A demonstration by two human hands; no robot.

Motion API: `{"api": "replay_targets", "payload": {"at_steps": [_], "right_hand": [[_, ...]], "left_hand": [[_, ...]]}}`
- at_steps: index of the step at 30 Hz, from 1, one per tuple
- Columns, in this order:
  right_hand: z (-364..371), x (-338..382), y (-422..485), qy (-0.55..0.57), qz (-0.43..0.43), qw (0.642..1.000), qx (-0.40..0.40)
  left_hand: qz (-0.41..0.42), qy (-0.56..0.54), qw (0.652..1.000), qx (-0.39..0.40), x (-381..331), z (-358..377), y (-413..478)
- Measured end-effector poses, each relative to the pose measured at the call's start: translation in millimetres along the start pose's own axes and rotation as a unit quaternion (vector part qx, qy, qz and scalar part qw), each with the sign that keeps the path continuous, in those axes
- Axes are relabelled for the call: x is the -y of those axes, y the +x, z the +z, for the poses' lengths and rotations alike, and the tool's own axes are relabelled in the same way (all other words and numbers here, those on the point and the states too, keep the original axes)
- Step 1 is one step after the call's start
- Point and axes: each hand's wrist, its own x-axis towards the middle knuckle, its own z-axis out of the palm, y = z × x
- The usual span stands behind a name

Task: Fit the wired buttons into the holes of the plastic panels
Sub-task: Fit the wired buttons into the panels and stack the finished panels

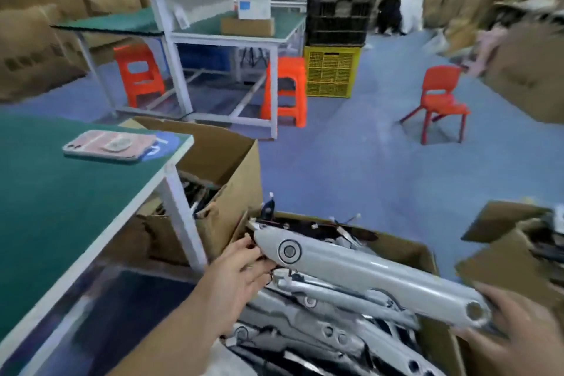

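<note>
A long grey plastic panel (366,275) is held over an open cardboard box (427,256) at the bottom right. A round button (289,251) sits in the panel's left end, and an empty round hole (475,310) shows at its right end. My left hand (241,275) grips the left end from below. My right hand (518,333) holds the right end, blurred by motion. Several more grey panels (320,330) with wires lie stacked inside the box.
A green-topped table (61,207) with a pink phone (110,145) stands at the left. A second open box (232,168) of parts sits beside its leg. Further back stand orange stools (287,91), a red chair (439,101), a yellow crate (331,72) and another workbench (232,36).
</note>
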Motion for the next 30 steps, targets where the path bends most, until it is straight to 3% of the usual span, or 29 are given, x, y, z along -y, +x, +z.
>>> {"api": "replay_targets", "payload": {"at_steps": [3, 6, 9, 13, 18, 20, 24, 27, 30], "right_hand": [[-8.7, 27.0, 16.9, -0.07, -0.019, 0.997, -0.019], [2.7, 42.3, 30.4, -0.114, 0.073, 0.99, 0.036], [17.5, 63.0, 45.9, -0.11, 0.08, 0.991, 0.006], [28.6, 104.5, 44.9, -0.089, 0.027, 0.996, -0.008], [48.1, 186.9, 34.0, -0.027, -0.118, 0.991, -0.052], [54.8, 238.8, 27.4, 0.032, -0.192, 0.978, -0.079], [65.0, 354.7, 15.4, 0.156, -0.338, 0.927, -0.038], [73.9, 450.9, -2.1, 0.218, -0.452, 0.864, -0.024], [90.3, 548.4, -38.1, 0.259, -0.537, 0.803, 0.004]], "left_hand": [[-0.012, 0.022, 0.999, 0.019, -1.5, 6.5, 19.8], [-0.015, 0.13, 0.991, 0.003, -14.4, 4.6, 33.1], [0.048, 0.223, 0.973, -0.028, -33.9, -7.6, 27.7], [0.091, 0.224, 0.97, -0.017, -60.0, -41.7, -17.4], [0.178, 0.219, 0.959, 0.002, -79.1, -122.3, -119.4], [0.239, 0.202, 0.948, -0.056, -92.6, -158.0, -166.6], [0.341, 0.191, 0.89, -0.234, -112.1, -230.5, -265.0], [0.362, 0.203, 0.82, -0.395, -107.9, -282.9, -332.9], [0.298, 0.265, 0.726, -0.561, -92.4, -329.7, -389.6]]}}
